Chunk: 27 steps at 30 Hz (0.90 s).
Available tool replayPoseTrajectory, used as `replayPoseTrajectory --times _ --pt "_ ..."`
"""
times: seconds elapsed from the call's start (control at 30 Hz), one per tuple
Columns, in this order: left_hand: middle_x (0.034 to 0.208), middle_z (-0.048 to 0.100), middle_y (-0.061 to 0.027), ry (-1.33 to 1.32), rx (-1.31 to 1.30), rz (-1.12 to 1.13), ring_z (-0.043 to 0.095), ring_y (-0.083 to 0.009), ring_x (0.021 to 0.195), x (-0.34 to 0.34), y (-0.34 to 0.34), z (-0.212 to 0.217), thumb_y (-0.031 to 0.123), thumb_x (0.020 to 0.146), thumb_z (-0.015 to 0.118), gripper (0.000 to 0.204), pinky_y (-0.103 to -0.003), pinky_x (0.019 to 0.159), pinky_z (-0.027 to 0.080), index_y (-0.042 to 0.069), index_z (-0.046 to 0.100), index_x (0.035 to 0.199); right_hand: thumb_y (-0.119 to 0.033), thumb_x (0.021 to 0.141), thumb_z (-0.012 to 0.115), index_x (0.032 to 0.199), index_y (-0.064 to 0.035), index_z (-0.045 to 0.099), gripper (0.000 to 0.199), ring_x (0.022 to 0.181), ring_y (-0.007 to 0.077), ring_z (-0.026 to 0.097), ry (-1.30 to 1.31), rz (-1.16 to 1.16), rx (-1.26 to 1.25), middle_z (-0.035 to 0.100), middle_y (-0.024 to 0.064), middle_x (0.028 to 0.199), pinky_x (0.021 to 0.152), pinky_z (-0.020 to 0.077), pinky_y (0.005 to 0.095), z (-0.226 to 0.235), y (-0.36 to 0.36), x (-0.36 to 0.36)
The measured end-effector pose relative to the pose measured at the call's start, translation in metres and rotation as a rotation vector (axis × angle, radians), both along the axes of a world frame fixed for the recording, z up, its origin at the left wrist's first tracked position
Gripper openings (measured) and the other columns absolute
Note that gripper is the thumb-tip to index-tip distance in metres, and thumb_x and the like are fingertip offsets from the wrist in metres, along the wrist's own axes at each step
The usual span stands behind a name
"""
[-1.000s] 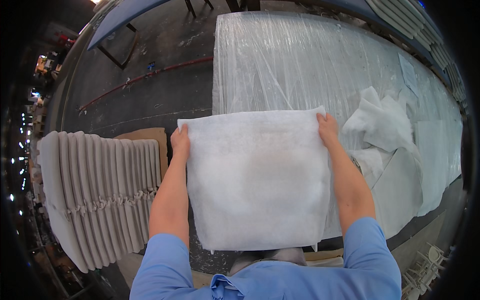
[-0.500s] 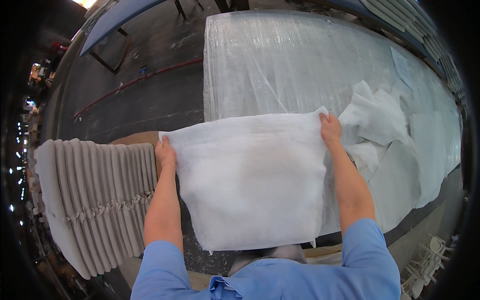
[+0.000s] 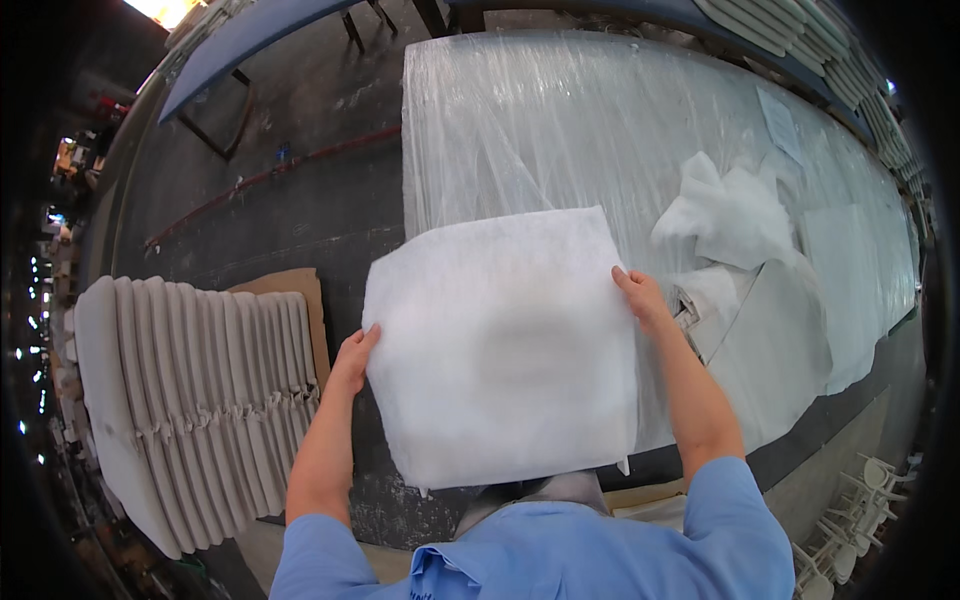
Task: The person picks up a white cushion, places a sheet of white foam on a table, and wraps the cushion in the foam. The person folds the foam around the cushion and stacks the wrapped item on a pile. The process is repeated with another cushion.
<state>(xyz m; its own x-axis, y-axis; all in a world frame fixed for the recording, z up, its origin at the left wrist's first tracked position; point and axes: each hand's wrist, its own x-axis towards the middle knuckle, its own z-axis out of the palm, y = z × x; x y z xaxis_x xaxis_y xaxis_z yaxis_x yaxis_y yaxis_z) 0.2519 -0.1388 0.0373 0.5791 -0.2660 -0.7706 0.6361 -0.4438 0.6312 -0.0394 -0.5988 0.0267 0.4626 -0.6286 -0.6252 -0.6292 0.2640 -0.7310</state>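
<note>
Batting sheet (image 3: 500, 350): plain white, soft grey patch
Shirt (image 3: 570, 545): solid light blue
Stacked cushions (image 3: 170, 380): beige-grey from here
Cardboard (image 3: 292, 283): brown
Plastic wrap (image 3: 520, 120): whitish, streaky glare
Table (image 3: 250, 45): blue top
Floor (image 3: 335, 205): dark grey

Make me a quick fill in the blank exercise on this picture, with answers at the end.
The right hand is at the white padding's ____ edge. The person's sleeves are light ____. The upright row of padded pieces stands on the picture's ____ side.

Missing words: right; blue; left.
</note>
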Motion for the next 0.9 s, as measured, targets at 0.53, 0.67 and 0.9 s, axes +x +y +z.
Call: replayPoseTrajectory --times 0.53,0.67,0.9 --pt "0.096 0.066 -0.0026 -0.054 -0.067 0.180 0.063 -0.0152 0.084 -0.066 0.035 0.016 0.045 0.105 0.059 0.039 -0.032 0.072 0.052 0.009 0.058 0.119 -0.048 0.095 0.069 0.096 -0.0055 0.064 0.043 0.066 0.0123 0.053 0.074 -0.069 -0.137 0.061 0.0013 0.077 0.057 0.0422 0.0325 0.017 0.047 -0.055" --pt "0.086 0.068 0.0005 -0.002 0.064 -0.058 0.059 -0.0101 0.066 -0.142 0.103 0.029 0.029 0.096 0.073 0.026 -0.027 0.055 0.043 0.009 0.065 0.110 -0.038 0.087 0.080 0.118 -0.0023 0.066 0.049 0.082 0.0169 0.067 0.142 0.142 -0.059 0.073 0.0091 0.095 0.072 0.0534 0.0333 0.027 0.114 -0.139" --pt "0.109 0.074 -0.0105 0.062 -0.058 -0.020 0.070 -0.0201 0.091 -0.213 0.113 0.040 0.018 0.090 0.079 0.038 -0.035 0.079 0.055 -0.002 0.068 0.120 -0.009 0.088 0.077 0.123 0.0029 0.066 0.039 0.098 0.0227 0.071 -0.055 -0.066 -0.099 0.073 0.0140 0.112 0.088 0.0556 0.0363 0.030 0.174 -0.192"
